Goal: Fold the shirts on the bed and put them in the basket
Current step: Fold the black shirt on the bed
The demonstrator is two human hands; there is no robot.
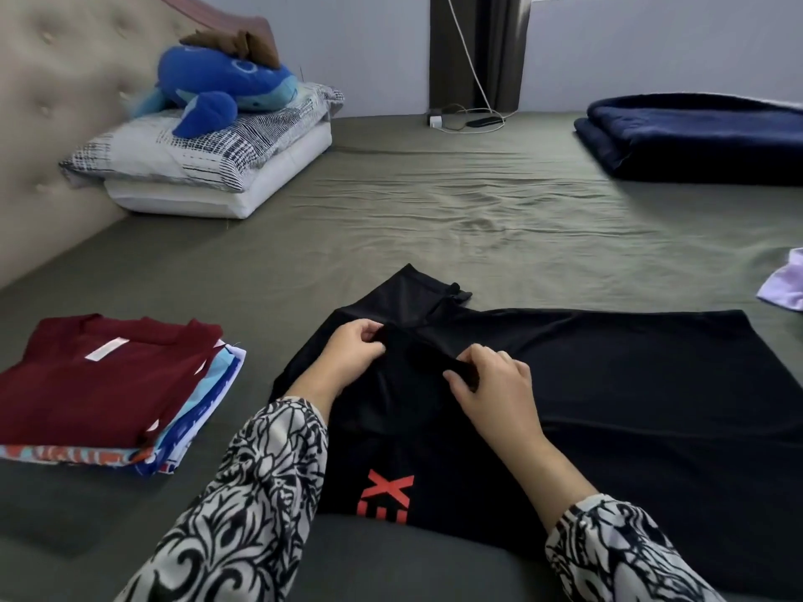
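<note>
A black shirt (608, 384) with red letters near its front edge lies spread on the olive bed sheet (434, 210) right in front of me. My left hand (347, 354) pinches a fold of the black fabric near the shirt's left upper part. My right hand (491, 384) grips the same raised fold a little to the right. To the left rests a stack of folded shirts (108, 393) with a maroon one on top. A pale lilac garment (782, 284) pokes in at the right edge. No basket is in view.
Two pillows (208, 167) with a blue plush toy (217, 89) lie by the padded headboard at the back left. A folded navy blanket (695, 136) sits at the back right. A charger, cable and phone (469, 121) lie at the bed's far edge.
</note>
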